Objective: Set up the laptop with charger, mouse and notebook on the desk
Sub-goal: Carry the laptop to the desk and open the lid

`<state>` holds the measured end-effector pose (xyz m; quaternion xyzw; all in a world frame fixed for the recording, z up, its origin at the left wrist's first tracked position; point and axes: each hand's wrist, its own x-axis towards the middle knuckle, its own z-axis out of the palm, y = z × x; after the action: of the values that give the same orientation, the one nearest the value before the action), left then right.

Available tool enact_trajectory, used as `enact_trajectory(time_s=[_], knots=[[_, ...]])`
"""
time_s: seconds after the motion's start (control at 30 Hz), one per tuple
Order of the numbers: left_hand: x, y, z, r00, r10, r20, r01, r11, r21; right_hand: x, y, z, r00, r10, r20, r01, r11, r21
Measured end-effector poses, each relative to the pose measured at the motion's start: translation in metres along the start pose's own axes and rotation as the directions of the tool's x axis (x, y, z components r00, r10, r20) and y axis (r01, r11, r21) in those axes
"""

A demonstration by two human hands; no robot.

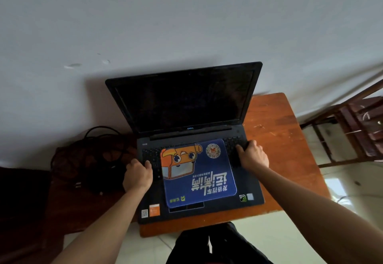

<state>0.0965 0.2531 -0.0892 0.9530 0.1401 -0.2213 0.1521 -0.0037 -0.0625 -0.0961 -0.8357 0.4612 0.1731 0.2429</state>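
A black laptop (186, 102) stands with its lid up and its screen dark on a small wooden desk (277, 143). A blue mouse pad (209, 172) with an orange cartoon figure lies on its keyboard. My left hand (137, 175) grips the left edge of the laptop base, thumb on the keys. My right hand (252, 155) grips the right edge the same way. A tangle of black charger cable (91, 155) lies on the desk to the left of the laptop. No mouse or notebook is visible.
A white wall rises right behind the desk. A dark wooden chair or rack (356, 126) stands to the right. A dark object (22, 191) sits at the far left. My legs (209, 245) show below the desk's front edge, over a pale tiled floor.
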Motion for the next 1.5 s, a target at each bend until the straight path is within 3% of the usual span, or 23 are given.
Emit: enact_trajectory(time_s=[0.3,0.57,0.97,1.27,1.5], knots=[[-0.009,0.005,0.017,0.993,-0.068,-0.102,0.072,0.997,0.040,0.002,-0.002,0.013,0.991,0.021,-0.136,-0.017,0.999,0.034],[-0.029,0.009,0.021,0.992,-0.028,-0.122,0.032,0.999,0.027,-0.018,0.005,0.023,0.970,0.009,-0.242,0.000,0.999,0.041],[-0.081,0.028,0.033,0.943,0.330,-0.042,-0.313,0.923,0.222,-0.102,0.094,0.012,0.919,0.218,-0.328,-0.172,0.971,0.166],[-0.139,0.091,0.056,0.746,0.664,0.044,-0.640,0.697,0.323,-0.156,0.189,-0.001,0.811,0.459,-0.362,-0.360,0.880,0.309],[-0.246,0.159,0.100,0.519,0.829,0.207,-0.837,0.444,0.320,-0.206,0.308,-0.023,0.636,0.664,-0.394,-0.503,0.743,0.440]])
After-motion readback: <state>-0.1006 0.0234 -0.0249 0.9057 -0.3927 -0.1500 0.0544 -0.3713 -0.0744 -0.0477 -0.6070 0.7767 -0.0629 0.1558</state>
